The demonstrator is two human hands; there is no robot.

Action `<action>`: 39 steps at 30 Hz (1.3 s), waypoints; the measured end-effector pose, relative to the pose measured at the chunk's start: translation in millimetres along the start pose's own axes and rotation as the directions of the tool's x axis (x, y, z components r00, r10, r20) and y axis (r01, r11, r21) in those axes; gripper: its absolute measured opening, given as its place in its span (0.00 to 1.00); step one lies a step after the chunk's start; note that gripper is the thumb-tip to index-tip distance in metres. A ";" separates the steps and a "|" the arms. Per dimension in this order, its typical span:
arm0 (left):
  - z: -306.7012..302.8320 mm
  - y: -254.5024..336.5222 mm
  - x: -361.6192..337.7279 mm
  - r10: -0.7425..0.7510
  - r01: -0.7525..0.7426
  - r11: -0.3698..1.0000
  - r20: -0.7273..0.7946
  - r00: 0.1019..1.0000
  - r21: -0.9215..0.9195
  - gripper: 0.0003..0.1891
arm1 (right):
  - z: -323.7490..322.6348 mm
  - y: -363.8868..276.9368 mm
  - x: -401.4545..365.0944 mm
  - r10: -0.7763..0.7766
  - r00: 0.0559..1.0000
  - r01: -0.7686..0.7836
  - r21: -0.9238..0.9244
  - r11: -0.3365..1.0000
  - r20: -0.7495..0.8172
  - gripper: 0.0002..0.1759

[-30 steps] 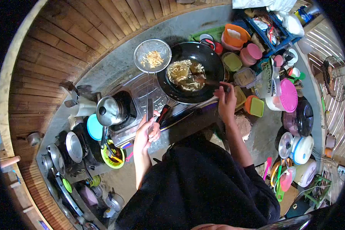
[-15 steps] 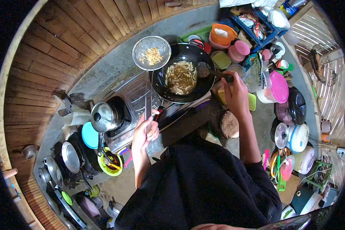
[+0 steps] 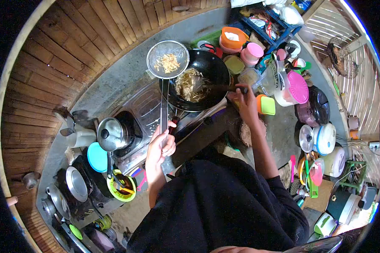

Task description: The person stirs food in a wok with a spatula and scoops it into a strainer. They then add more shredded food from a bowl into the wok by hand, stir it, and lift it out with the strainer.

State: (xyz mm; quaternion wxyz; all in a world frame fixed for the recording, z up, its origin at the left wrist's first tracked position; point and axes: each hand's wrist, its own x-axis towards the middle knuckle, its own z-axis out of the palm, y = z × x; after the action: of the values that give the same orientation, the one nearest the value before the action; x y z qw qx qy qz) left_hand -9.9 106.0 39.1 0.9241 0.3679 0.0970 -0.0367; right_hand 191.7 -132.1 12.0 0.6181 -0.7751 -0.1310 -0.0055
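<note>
Head, left hand point(image 3: 160, 145) gripping strainer point(image 3: 161, 72), seemingly noodles point(image 3: 169, 63)

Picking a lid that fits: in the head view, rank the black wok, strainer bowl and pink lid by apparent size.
1. black wok
2. strainer bowl
3. pink lid, foreshortened near the lens edge, so less certain

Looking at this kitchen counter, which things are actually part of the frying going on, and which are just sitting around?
In use: left hand gripping the wire strainer, black wok of strips, right hand on the spatula handle.
Lying about: lidded steel pot, pink-lidded tub, orange container, teal plate.
</note>
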 end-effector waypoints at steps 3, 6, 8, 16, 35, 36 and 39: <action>-1.1 0.8 -4.0 -0.022 0.022 1.000 0.002 1.000 0.021 0.13 | 4.8 -9.3 -22.4 -0.012 1.000 0.012 -0.027 1.000 0.009 0.10; -7.7 -0.6 -5.5 -0.037 0.037 0.999 0.010 0.999 0.013 0.13 | 1.2 -32.1 -43.8 0.000 1.000 0.000 -0.122 0.993 0.000 0.10; -10.6 -0.9 -4.0 -0.051 0.051 0.999 0.014 0.999 0.012 0.13 | -0.6 -43.9 -53.8 -0.006 1.000 0.005 -0.186 0.982 -0.005 0.11; -19.4 -0.7 -6.3 -0.094 0.094 0.996 0.062 0.994 -0.005 0.14 | -7.4 -37.2 -70.9 -0.226 0.966 0.158 -0.397 0.904 -0.130 0.11; -25.3 4.6 -8.8 -0.090 0.089 0.996 0.017 0.996 0.018 0.13 | -4.3 -54.3 -58.4 -0.214 0.958 0.106 -0.453 0.885 -0.194 0.11; -26.5 4.0 -7.9 -0.090 0.090 0.996 0.015 0.996 0.014 0.13 | -3.7 -52.6 -57.0 -0.212 0.958 0.105 -0.456 0.884 -0.190 0.11; -30.1 0.5 -5.8 -0.094 0.093 0.996 0.034 0.995 0.015 0.13 | -2.9 -50.2 -55.0 -0.325 0.933 0.188 -0.564 0.804 -0.153 0.11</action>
State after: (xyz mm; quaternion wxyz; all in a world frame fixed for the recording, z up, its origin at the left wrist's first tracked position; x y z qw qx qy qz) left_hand -20.0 127.0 19.2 0.9204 0.3684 0.0978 -0.0870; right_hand 128.5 -135.6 51.3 0.3788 -0.8858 -0.1521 -0.2207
